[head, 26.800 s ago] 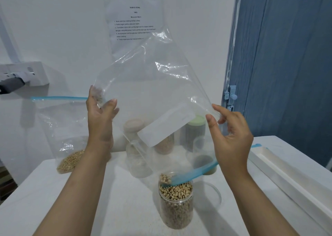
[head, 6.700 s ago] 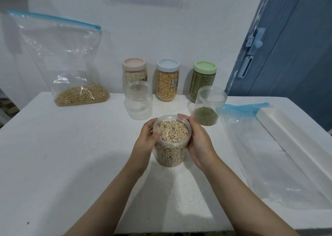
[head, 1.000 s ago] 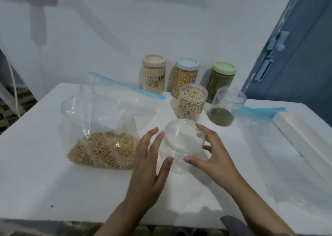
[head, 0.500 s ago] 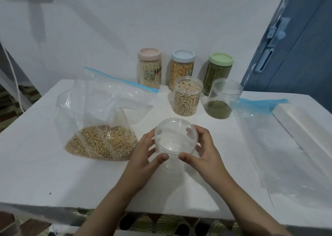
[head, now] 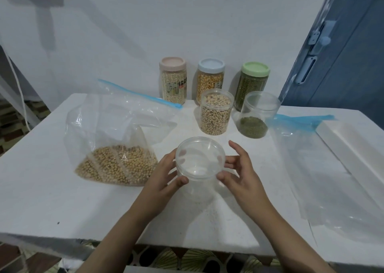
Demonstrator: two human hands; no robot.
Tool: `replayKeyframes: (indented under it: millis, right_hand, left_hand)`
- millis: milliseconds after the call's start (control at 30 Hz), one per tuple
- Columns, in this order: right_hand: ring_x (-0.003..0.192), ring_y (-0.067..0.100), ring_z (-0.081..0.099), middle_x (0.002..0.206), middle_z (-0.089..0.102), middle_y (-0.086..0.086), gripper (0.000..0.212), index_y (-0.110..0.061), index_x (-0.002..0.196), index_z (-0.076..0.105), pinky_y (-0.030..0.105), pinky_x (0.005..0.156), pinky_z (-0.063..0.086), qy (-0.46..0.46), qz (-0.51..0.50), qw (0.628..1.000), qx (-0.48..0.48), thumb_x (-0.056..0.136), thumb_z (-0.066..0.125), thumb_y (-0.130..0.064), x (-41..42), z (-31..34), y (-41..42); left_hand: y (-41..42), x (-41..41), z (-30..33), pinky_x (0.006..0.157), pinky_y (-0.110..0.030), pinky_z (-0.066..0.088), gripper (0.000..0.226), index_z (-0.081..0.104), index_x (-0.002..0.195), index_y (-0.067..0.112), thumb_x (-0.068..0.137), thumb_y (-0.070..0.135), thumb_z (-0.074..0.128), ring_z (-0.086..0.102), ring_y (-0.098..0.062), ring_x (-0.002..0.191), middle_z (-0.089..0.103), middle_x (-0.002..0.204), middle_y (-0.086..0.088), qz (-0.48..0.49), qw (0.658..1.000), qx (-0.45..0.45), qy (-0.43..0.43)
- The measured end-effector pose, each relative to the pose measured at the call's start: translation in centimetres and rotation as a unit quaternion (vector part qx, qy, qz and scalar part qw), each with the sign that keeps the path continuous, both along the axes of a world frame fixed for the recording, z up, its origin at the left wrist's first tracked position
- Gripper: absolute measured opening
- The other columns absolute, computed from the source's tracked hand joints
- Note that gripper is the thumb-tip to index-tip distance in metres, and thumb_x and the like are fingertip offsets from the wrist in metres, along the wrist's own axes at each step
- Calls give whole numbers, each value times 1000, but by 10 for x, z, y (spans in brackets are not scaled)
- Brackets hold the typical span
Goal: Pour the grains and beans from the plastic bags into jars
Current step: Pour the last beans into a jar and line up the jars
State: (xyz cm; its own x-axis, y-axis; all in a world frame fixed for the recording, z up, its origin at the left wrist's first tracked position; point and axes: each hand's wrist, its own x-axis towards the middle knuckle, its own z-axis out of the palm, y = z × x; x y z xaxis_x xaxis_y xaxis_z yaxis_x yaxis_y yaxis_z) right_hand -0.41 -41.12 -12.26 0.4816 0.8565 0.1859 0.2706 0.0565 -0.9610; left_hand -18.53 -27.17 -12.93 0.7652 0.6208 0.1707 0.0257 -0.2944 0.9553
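Both hands, left hand (head: pixel 161 177) and right hand (head: pixel 242 174), curl fingers around one empty jar (head: pixel 199 164). Six jars in all: three lidded at twelve o'clock, labels unreadable. Two bags: bean bag (head: pixel 116 148) at nine o'clock.

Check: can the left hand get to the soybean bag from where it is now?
Probably yes. The left hand grips the empty clear jar, and the soybean bag lies right beside it on the table with nothing between them. It would have to let go of the jar first.
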Motion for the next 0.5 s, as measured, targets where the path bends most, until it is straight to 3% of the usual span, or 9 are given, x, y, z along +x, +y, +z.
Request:
replayKeyframes:
  millis: [67,167,233,333,433,500]
  right_hand:
    - [111,8,62,112,66,-16,60,-49,135,43,38,101,51,-2,-7,1000,5,82,60,-71,8,2,-3]
    - [116,4,55,120,55,-16,80,-48,137,38,27,97,48,-53,31,998,-31,70,53,-89,6,9,-2]
    - [117,-4,47,125,41,-24,91,-60,140,23,19,97,44,-101,39,991,-77,62,56,-92,-1,13,1]
    - [108,-3,49,115,38,-28,95,-66,140,17,16,96,42,-122,39,987,-96,61,68,-79,2,18,5]
    - [105,4,56,107,50,-24,96,-57,148,16,24,103,43,-80,61,991,-87,71,73,-64,16,20,1]
    - [107,8,61,107,59,-20,84,-59,146,21,33,108,44,-43,57,995,-72,77,69,-67,23,20,-5]
  left_hand:
    - [0,0,1,108,-31,45,80,40,147,30,81,70,62,44,-6,137,45,145,18,-3,1000,-2,3]
    - [-1,1,2,111,-39,44,81,39,148,26,82,68,62,43,-8,138,44,148,14,-8,1000,4,7]
    - [0,1,2,111,-43,44,81,38,149,26,83,68,60,42,-8,139,43,148,13,-11,1000,19,16]
    - [2,0,4,110,-45,44,77,39,147,32,83,67,61,42,-8,138,43,149,13,-20,999,21,21]
    - [2,0,4,110,-46,45,79,37,148,33,81,67,64,45,-7,137,45,148,12,-18,1000,5,13]
    - [1,1,5,110,-45,44,82,34,150,34,81,67,65,46,-8,137,44,149,11,-19,1000,4,10]
